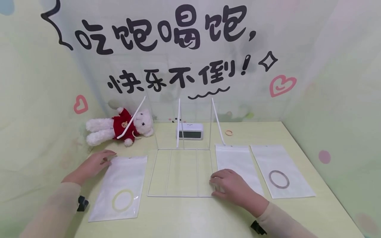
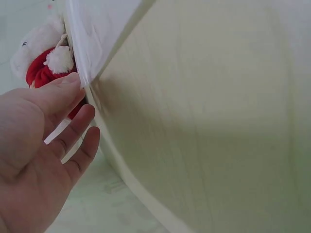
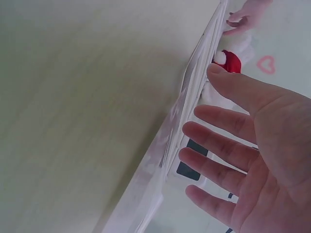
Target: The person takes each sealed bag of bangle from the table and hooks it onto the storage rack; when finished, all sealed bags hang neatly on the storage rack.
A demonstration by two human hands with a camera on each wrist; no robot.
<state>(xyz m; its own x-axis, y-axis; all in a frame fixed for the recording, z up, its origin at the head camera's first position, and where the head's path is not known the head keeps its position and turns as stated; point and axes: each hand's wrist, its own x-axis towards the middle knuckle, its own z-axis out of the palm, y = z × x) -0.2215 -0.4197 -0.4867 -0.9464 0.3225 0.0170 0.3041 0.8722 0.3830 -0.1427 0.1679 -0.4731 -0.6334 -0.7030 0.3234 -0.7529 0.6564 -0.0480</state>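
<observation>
At the left, my left hand (image 1: 93, 166) is at the far left corner of a flat white plastic bag (image 1: 119, 175). Thumb and forefinger pinch that corner in the left wrist view, the other fingers spread apart. A pale yellow ring (image 1: 122, 200) shows at this bag's near end; inside or on top, I cannot tell. My right hand (image 1: 232, 187) hovers or rests by the right edge of a white wire rack (image 1: 182, 196), partly over a second white bag (image 1: 235, 158). Its fingers are loosely bent and hold nothing in the right wrist view.
Far right lies a third white bag (image 1: 285, 158) showing a greyish-brown ring (image 1: 279, 179). Behind the rack's raised prongs stands a white digital clock (image 1: 193, 135). A small orange ring (image 1: 229, 133) and a plush bear (image 1: 119, 127) in red lie toward the back.
</observation>
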